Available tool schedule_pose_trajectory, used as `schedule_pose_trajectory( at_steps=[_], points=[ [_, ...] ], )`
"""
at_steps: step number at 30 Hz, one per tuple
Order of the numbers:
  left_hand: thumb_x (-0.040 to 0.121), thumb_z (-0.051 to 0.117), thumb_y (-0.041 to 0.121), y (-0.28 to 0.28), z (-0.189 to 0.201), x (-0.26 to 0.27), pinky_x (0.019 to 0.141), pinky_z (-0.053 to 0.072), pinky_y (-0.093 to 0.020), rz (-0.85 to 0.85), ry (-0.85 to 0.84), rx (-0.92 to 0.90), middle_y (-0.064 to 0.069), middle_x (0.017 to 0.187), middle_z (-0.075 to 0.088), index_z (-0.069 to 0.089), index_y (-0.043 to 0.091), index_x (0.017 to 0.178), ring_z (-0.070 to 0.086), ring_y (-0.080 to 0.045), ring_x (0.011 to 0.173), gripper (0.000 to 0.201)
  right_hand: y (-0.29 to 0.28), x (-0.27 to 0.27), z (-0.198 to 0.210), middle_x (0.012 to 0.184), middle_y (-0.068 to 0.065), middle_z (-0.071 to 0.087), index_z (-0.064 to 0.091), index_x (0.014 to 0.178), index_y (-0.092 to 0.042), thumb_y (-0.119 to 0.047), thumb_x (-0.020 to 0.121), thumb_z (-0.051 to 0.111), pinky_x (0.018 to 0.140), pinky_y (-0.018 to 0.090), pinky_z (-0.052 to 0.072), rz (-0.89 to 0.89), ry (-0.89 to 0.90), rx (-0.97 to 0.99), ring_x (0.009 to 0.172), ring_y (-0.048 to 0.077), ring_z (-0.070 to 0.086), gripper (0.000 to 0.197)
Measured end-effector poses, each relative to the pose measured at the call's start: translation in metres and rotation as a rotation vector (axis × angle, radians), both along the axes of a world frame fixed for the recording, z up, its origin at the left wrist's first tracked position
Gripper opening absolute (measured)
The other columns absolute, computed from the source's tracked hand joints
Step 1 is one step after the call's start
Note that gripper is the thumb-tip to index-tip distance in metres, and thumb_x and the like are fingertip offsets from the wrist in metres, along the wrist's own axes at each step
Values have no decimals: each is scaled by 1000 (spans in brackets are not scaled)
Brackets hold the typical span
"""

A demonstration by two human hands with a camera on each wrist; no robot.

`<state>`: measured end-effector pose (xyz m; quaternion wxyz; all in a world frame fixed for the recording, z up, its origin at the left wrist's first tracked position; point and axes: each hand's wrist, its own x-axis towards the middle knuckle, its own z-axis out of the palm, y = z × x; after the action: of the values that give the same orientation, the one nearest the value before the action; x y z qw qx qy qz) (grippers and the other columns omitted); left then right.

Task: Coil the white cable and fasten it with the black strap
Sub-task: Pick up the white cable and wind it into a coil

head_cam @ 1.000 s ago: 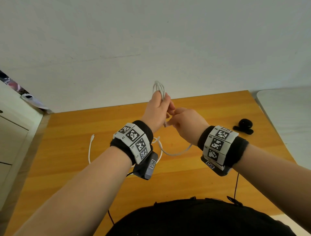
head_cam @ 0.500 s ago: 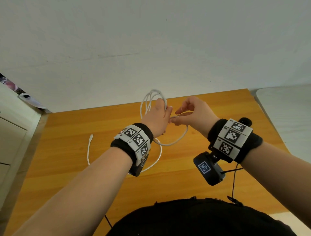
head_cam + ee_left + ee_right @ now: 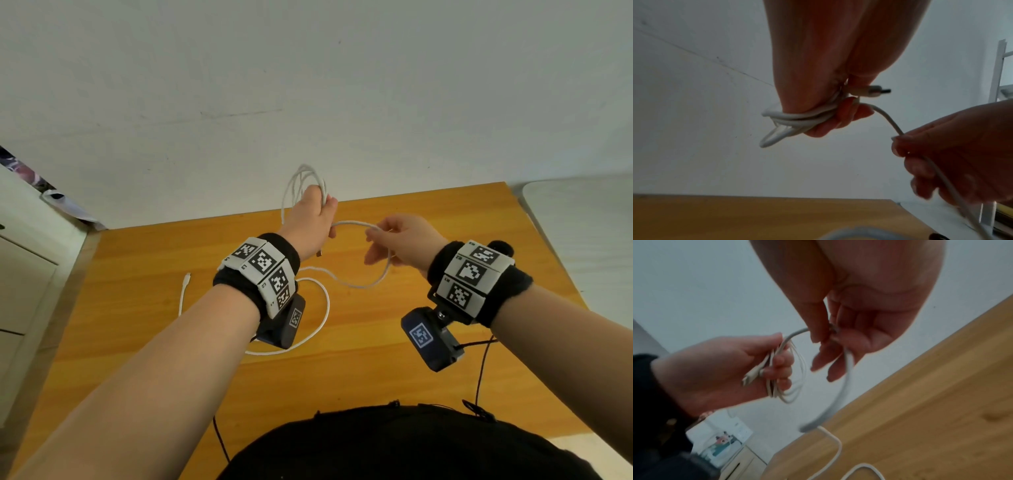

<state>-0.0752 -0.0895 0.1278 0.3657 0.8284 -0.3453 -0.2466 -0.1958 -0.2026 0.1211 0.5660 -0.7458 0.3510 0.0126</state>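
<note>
My left hand [image 3: 322, 214] is raised over the wooden table [image 3: 394, 373] and grips several loops of the white cable [image 3: 301, 181]. A plug [image 3: 875, 92] sticks out beside its fingers. One strand [image 3: 349, 224] runs from there to my right hand [image 3: 376, 236], which pinches it between thumb and fingers. Below my right hand the cable sags, then lies in a curve on the table [image 3: 325, 301], ending at a connector [image 3: 187, 275]. In the right wrist view my right hand [image 3: 830, 340] holds the strand [image 3: 846, 378] beside the coil [image 3: 797, 378]. A small black object [image 3: 500, 245] lies mostly hidden behind my right wrist.
A white wall [image 3: 308, 85] rises behind the table's far edge. There is a pale cabinet [image 3: 24, 291] to the left and a white surface [image 3: 582, 222] to the right. Thin black wires [image 3: 479, 370] hang near the front edge, by my dark shirt.
My right hand has moved to the right, away from the left hand, and drawn out a length of cable between them. The left hand keeps the coil and has lifted slightly.
</note>
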Motion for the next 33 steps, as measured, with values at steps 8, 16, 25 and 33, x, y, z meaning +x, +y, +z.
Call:
schedule_pose_trajectory(
  at_steps=[8, 16, 25, 33],
  points=[
    [95, 46, 40, 6, 1, -8, 53, 32, -24, -125, 123, 85, 3, 65, 43, 57, 2, 100, 39, -12, 54, 40, -14, 8, -2, 58, 0, 60, 62, 84, -6, -35, 83, 66, 53, 23, 43, -92, -87, -291, 53, 11, 59, 29],
    [100, 39, 33, 15, 7, -8, 46, 25, -24, -91, 454, -31, 9, 47, 33, 50, 14, 76, 26, -10, 42, 33, -40, 1, 4, 56, -3, 59, 59, 65, -12, -41, 75, 72, 52, 24, 41, -189, -2, -377, 51, 10, 49, 33],
    [101, 36, 34, 10, 12, -13, 49, 29, -22, -29, 785, -202, 9, 43, 29, 45, 15, 74, 29, -8, 39, 34, -38, 1, -9, 67, 4, 68, 63, 79, -7, -36, 80, 70, 54, 22, 50, -255, -9, -116, 56, 11, 62, 29],
    [99, 35, 41, 16, 9, -8, 43, 21, -19, 97, 1136, -287, 10, 38, 23, 43, 18, 66, 21, -3, 30, 41, -44, -1, -3, 64, 2, 58, 58, 67, -13, -20, 73, 78, 56, 24, 43, -258, -49, 134, 53, 12, 46, 22]
  ],
)
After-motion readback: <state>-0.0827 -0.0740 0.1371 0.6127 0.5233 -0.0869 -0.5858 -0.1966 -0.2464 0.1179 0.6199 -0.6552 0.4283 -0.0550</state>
